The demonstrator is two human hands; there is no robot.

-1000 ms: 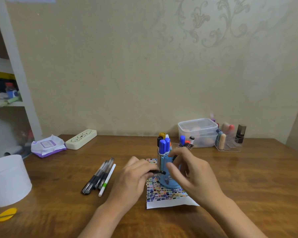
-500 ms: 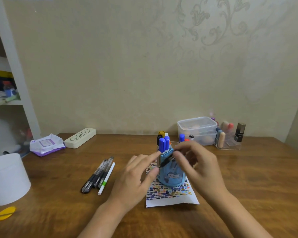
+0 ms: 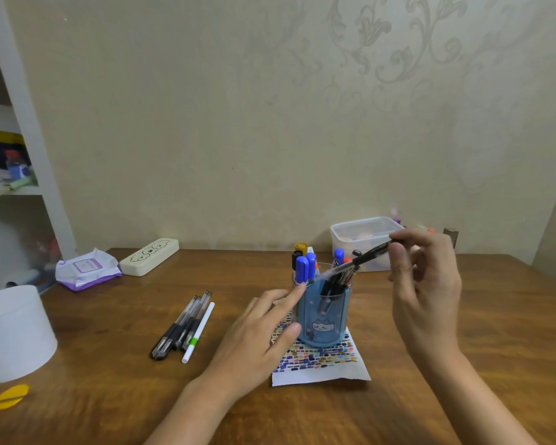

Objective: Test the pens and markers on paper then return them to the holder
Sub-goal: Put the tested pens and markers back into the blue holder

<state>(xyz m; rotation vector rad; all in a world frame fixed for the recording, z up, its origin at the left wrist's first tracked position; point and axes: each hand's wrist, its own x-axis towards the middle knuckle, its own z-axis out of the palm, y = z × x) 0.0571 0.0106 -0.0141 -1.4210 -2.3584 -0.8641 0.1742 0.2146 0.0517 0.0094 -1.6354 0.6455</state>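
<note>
Pinching a black pen (image 3: 363, 260) by its far-right end, the right hand (image 3: 422, 284) slants it down-left over the blue holder (image 3: 323, 311), which stands on the test paper (image 3: 321, 364); the left hand (image 3: 260, 332), fingers relaxed, touches the holder's left side.

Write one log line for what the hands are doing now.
right hand: holds pen over holder | left hand: open beside holder

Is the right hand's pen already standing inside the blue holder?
No. The right hand holds the pen slanted above the blue holder.
</note>
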